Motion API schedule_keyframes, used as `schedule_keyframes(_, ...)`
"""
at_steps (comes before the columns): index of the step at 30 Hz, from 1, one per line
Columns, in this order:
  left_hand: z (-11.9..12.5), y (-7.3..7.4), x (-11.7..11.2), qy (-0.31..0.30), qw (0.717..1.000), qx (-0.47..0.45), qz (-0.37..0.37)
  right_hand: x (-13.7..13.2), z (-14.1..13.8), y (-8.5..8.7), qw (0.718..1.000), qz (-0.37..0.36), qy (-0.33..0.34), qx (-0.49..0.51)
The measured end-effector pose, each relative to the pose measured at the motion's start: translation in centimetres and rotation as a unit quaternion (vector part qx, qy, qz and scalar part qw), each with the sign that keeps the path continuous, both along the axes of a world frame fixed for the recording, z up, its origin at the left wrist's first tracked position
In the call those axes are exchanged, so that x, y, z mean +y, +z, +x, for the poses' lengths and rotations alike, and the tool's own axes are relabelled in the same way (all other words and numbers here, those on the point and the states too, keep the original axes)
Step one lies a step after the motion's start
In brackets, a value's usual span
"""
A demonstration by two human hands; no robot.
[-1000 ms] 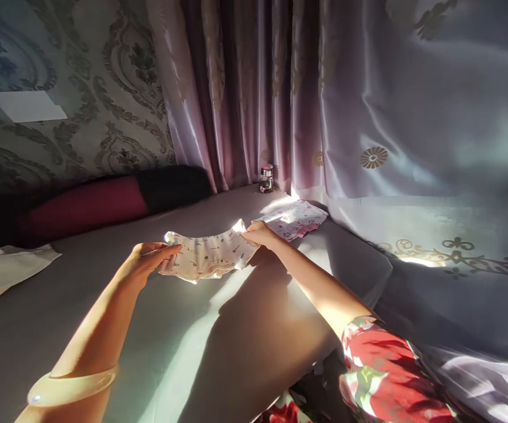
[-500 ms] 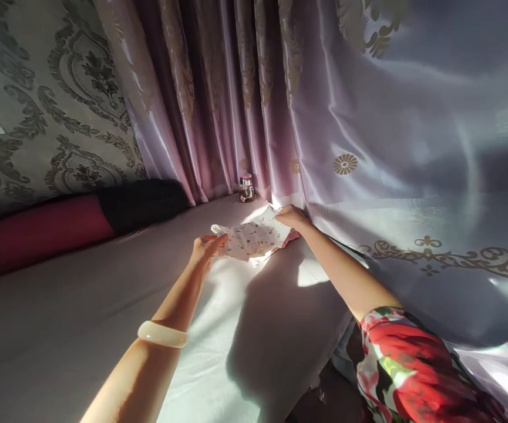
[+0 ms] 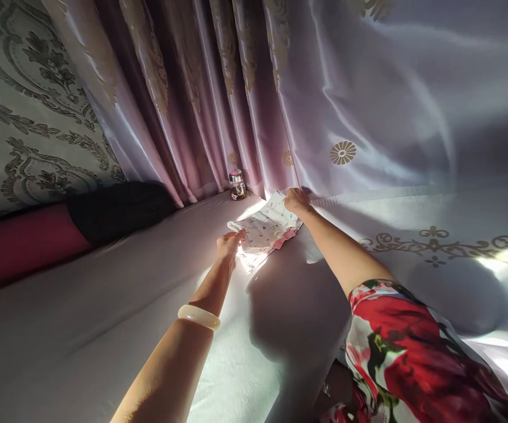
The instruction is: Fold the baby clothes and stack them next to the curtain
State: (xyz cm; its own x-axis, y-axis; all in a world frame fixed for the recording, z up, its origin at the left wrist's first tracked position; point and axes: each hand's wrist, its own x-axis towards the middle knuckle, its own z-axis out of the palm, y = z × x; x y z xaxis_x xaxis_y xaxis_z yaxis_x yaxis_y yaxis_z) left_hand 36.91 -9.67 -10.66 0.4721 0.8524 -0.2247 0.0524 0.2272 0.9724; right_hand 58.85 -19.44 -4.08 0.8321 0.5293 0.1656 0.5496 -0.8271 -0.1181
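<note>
A small white printed cloth (image 3: 266, 228) with a pink ruffled part on its right side is stretched between my hands above the bed. It looks like a small garment, but its exact kind is unclear. My left hand (image 3: 229, 243) pinches its near left edge, fingers closed, with a pale bangle (image 3: 199, 316) on that wrist. At the far right corner, my right hand (image 3: 296, 201) is closed around the fabric. Part of the lower edge glows in sunlight close to the sheet.
A small glass jar with a shiny lid (image 3: 236, 185) stands at the back by the purple curtain (image 3: 254, 117). Along the wall on the left lies a red and black bolster (image 3: 117, 205). The pale bed sheet (image 3: 104, 329) spreads beneath, and its right edge drops near my sleeve.
My left hand has moved right, nearer the right hand, which has risen a little. The cloth now tilts more and shows more pink. The view has shifted slightly.
</note>
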Motion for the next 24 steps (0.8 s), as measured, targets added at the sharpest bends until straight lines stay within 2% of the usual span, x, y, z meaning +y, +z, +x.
schedule_keyframes(7, 0.6, -1.5, -0.5, -0.026, 0.999, -0.03, -0.033, 0.5, 1.3, -1.5, 1.0, -0.005, -0.01, 0.01)
schedule_keyframes(11, 0.2, -2.1, -0.7, -0.068, 0.997, 0.0, -0.045, 0.5, 1.4, -2.5, 1.0, -0.005, -0.006, 0.002)
schedule_keyframes(17, -0.2, -3.8, -0.1, -0.137, 0.989, 0.046, 0.023, 0.4, 1.5, -4.0, 1.0, -0.005, -0.012, -0.009)
schedule_keyframes(19, -0.1, -4.4, 0.1, -0.123, 0.987, 0.075, 0.065, 0.3, 1.4, -4.6, 1.0, 0.002, -0.011, -0.012)
schedule_keyframes(24, -0.1, -5.3, -0.3, -0.02, 0.981, 0.121, 0.147, -0.3, 1.0, -6.6, 0.999, 0.016, -0.007, -0.039)
